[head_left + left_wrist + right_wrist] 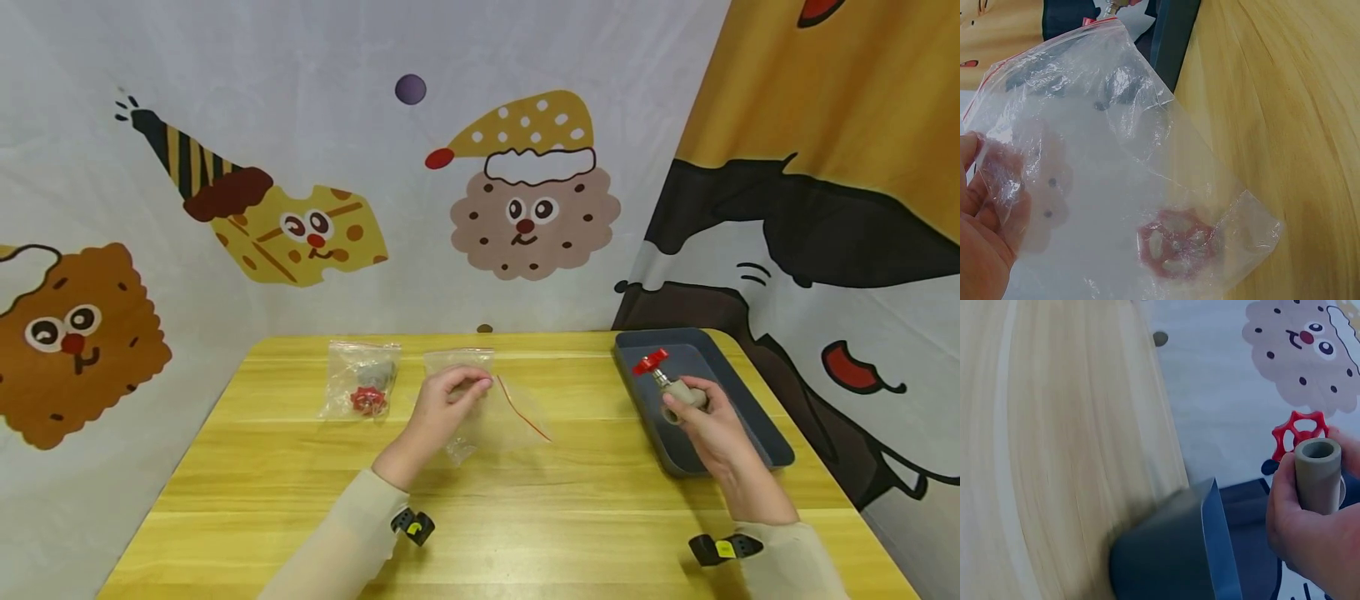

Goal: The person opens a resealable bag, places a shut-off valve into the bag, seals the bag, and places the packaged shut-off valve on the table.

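My left hand (442,408) pinches a clear zip bag (517,417) with a red seal line by its upper edge, above the table. In the left wrist view the bag (1110,137) hangs crinkled, and a red handwheel (1179,244) shows dimly through its film. My right hand (716,421) grips a beige pipe valve (681,397) with a metal stem and a red handwheel (650,361), held over the grey tray (757,400). From the right wrist view, the valve's open pipe end (1318,450) faces the camera.
Another clear zip bag (360,354), holding a grey valve with a red handwheel (368,400), lies at the back left of the wooden table (525,533). One more clear bag (459,358) lies behind my left hand. A printed curtain (337,308) hangs behind the table.
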A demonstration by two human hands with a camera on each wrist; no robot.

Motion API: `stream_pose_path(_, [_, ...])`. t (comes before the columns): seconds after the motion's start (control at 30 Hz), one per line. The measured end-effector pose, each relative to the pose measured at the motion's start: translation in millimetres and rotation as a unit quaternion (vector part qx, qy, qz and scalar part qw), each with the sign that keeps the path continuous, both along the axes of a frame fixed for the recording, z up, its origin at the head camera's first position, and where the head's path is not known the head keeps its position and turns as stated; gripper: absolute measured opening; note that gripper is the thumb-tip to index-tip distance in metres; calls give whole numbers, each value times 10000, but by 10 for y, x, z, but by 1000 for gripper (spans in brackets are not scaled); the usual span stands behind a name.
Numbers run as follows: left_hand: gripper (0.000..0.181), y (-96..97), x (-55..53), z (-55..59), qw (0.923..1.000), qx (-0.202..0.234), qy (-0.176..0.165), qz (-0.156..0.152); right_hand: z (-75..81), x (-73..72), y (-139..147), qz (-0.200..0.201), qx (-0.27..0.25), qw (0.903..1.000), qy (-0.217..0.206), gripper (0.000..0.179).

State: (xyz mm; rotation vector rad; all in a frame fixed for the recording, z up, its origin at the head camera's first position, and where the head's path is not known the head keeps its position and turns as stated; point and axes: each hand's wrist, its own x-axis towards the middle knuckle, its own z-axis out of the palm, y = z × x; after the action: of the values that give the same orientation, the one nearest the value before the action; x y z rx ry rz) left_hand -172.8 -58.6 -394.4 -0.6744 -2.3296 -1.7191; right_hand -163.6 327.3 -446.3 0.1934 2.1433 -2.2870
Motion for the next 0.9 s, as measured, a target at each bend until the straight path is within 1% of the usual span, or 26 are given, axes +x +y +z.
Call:
stream_pose_path(0.1, [15,1,-2,4,10000,14,-41,-25,-2,-5,-51,103,-204,9997,42,34])
stream_pose_path(0.23, [16,-5,-87,-138,9999,30,-101,-45,2,9,-113,290,-562,9978,201,30])
stream_pose_path(0.33, [16,-11,-165,-276,9999,80,-90,-32,41,27,-156,468,-848,9950,263,29])
stream_pose_path(0.37, [17,-12,-172,-292,9999,103,-60,-24,59,35,-174,508,-925,9940,281,30])
stream_pose_path(0.47, [17,-14,-181,-317,9999,170,11,-6,113,58,-239,539,-1053,9925,294,34])
stream_pose_path(0.53, [16,-16,-180,-319,9998,184,96,20,144,71,-291,493,-1116,9921,276,38])
stream_pose_path(0.67, [16,-15,-179,-317,9995,172,245,60,181,86,-396,358,-1031,9938,213,43])
stream_pose_path(0.77, [16,-9,-184,-318,9994,163,294,49,188,94,-461,316,-905,9952,185,42])
stream_pose_path(0.9, [15,1,-189,-321,9993,158,322,49,190,98,-522,362,-947,9948,83,41])
